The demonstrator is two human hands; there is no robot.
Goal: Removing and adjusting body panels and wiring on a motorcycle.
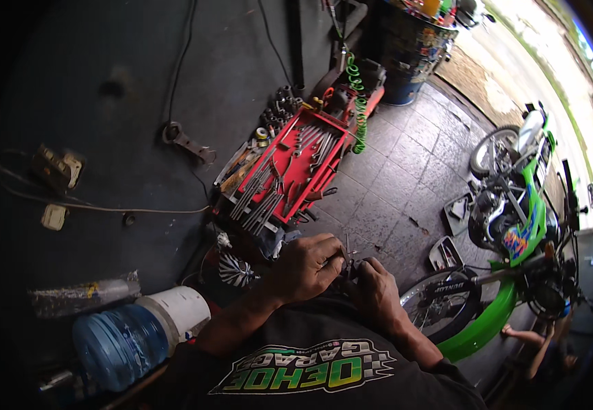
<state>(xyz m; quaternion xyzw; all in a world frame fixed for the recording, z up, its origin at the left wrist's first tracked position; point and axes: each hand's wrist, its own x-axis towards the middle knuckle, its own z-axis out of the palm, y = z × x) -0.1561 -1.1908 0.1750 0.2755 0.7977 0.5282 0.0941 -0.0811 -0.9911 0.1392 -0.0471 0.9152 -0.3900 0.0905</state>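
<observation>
Scuffed grey tiles (395,184) with a dull sheen cover the floor beside a matte dark wall (125,137). Your hands are close together in front of your black shirt (289,321). Your left hand (310,268) has thumb and fingers pinched on a thin, straight metal piece (347,240) that pokes up past the fingertips. Your right hand (376,290) is curled just beside it, at a small dark part (353,268) lying between your two hands; your fingers hide most of that part, so you cannot tell its shape or how firmly either hand grips it.

Just beyond your left hand, a black-and-white striped thing (237,268) is hard to make out. Farther out, a red metal tray (300,160) holds slim, shiny wrenches and long rods, with dark round sockets (282,106) clustered along its far side. Past it hangs a springy green coiled hose (360,113), near a dark drum (406,65) heaped with colourful items, its top cut off by the frame. To your left lie a ribbed, translucent blue jug (115,345) and a smooth white tub (185,311). To your right, near a glossy green motorbike (532,225), a shallow open pan (437,258) holds small pieces too tiny to identify.
</observation>
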